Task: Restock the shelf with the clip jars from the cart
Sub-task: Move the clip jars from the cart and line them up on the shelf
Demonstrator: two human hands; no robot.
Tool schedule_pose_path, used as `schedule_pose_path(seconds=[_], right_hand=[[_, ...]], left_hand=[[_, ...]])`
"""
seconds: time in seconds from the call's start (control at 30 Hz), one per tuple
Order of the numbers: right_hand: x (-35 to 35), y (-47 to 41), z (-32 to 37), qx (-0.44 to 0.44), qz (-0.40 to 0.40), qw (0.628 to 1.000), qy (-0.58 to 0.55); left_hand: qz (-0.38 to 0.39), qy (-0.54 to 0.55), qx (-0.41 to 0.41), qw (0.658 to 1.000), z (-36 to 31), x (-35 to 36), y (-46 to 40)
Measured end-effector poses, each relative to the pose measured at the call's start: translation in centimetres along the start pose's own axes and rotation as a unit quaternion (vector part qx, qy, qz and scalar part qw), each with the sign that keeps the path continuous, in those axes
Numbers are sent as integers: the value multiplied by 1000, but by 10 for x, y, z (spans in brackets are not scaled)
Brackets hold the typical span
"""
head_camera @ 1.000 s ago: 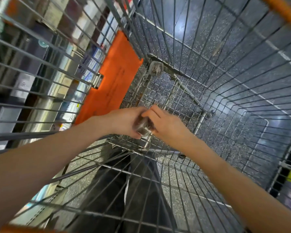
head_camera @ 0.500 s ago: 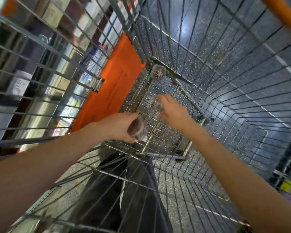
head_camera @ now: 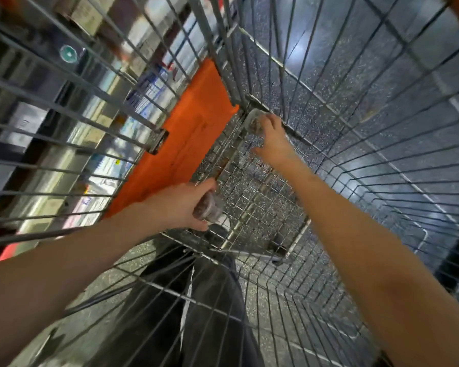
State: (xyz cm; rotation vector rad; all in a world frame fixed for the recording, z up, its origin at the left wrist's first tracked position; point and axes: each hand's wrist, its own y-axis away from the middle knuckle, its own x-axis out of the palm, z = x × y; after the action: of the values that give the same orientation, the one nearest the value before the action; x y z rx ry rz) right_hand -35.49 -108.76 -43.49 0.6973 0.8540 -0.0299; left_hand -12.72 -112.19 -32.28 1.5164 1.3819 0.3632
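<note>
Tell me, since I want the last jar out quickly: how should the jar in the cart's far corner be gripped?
Grip the far jar round its side wall, coming from above and the near side. It sits wedged in the cart corner, wire blocking the far sides. The right hand already reaches it that way; the left hand holds another jar.

A wire shopping cart (head_camera: 337,123) carried the goods, its mesh bottom (head_camera: 260,197) seen from above over a speckled floor (head_camera: 315,62). In the far corner of the mesh bottom, just beside an orange panel (head_camera: 186,144) on the cart's wall, stood what looked like a small clear jar (head_camera: 252,122), blurred. The rest of the mesh showed only wire and floor beneath
</note>
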Motion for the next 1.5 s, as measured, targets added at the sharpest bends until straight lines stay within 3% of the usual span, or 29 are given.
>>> schedule_pose_path(seconds=[0.37, 0.57, 0.83, 1.1, 1.5], right_hand=[[3, -30, 6, 26, -32, 999, 5], [8, -36, 4, 53, -52, 996, -56], [6, -20, 13, 99, 63, 984, -134], [-3, 17, 25, 42, 140, 987, -65], [-72, 94, 94, -97, 84, 991, -33]], left_hand=[[-30, 4, -19, 999, 8, -1, -1], [-38, 1, -15, 999, 8, 0, -2], [-40, -1, -13, 999, 8, 1, 2], [-22, -7, -12, 1000, 4, -12, 24], [-110, 7, 1, 994, -25, -62, 95]])
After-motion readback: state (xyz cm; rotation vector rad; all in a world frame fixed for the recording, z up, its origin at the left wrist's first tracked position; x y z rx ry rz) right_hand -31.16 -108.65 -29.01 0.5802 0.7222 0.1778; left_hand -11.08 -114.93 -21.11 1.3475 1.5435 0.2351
